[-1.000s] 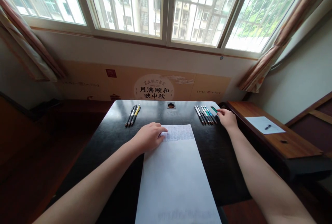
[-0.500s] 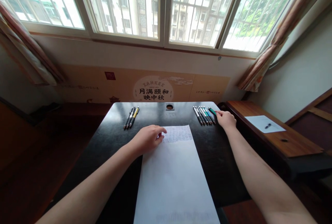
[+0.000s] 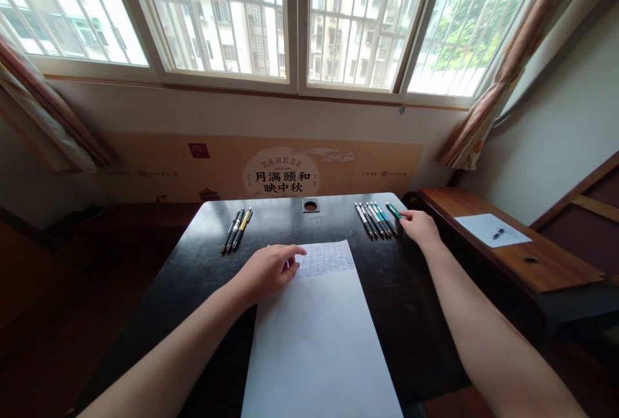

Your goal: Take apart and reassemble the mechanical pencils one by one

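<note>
A long white paper sheet (image 3: 322,334) lies on the dark table, with rows of small handwriting across its far end. My left hand (image 3: 265,271) rests on the sheet's far left part, fingers apart and index finger stretched over the writing, holding nothing. At the far right, my right hand (image 3: 420,227) pinches the lower end of a green pen (image 3: 393,210). This pen lies just right of a row of several pens (image 3: 374,219) set side by side, white, dark and blue ones among them. Three pens (image 3: 236,229), one of them yellow, lie together on the left.
Near the table's (image 3: 193,244) far edge is a round cable hole (image 3: 311,206). On the right stands a wooden side table (image 3: 556,257) carrying a white paper (image 3: 492,229) with small dark items on it. A printed banner (image 3: 333,169) runs below the barred windows.
The camera view has shifted slightly, moving the scene a little left and down. My right hand stays at the green pen, and my left hand stays on the sheet.
</note>
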Action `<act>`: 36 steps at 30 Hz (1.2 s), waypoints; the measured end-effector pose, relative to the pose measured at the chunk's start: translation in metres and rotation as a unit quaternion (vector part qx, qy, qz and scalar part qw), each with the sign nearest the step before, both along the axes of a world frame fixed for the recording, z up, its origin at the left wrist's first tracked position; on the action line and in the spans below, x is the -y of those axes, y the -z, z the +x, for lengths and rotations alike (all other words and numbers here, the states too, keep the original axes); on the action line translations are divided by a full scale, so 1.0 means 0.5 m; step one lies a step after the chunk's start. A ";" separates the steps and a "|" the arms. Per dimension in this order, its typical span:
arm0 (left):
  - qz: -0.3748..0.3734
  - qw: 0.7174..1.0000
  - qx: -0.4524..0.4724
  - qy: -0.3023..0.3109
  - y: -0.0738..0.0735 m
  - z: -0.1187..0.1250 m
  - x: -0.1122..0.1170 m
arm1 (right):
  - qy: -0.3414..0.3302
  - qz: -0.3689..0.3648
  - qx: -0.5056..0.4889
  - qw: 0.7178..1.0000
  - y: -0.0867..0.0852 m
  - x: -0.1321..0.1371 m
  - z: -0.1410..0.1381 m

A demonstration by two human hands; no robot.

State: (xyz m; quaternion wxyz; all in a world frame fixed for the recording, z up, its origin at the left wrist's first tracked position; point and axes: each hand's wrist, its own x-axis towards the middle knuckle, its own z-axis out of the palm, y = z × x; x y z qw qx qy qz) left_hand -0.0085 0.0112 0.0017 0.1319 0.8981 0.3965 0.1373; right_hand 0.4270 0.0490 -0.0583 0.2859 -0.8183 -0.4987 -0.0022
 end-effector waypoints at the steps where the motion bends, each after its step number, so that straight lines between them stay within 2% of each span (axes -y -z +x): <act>1: 0.001 1.000 -0.001 0.001 0.000 0.000 0.000 | -0.001 0.002 0.000 1.000 -0.001 -0.001 -0.002; 11: 0.008 1.000 0.001 0.012 0.002 -0.001 -0.003 | -0.050 -0.005 0.006 0.999 -0.005 -0.012 -0.032; 25: 0.002 1.000 0.004 0.022 0.002 -0.001 -0.003 | -0.055 0.002 -0.004 0.998 -0.015 -0.003 -0.043; 28: 0.000 1.000 0.001 0.023 0.000 -0.002 -0.002 | -0.054 0.031 -0.004 0.998 -0.024 0.008 -0.048; 31: -0.001 1.000 0.000 0.025 -0.001 -0.002 0.000 | -0.066 0.095 0.002 0.993 -0.042 0.020 -0.064; 36: -0.001 1.000 -0.004 0.026 0.002 0.000 0.000 | -0.145 0.194 0.003 0.970 -0.076 0.048 -0.138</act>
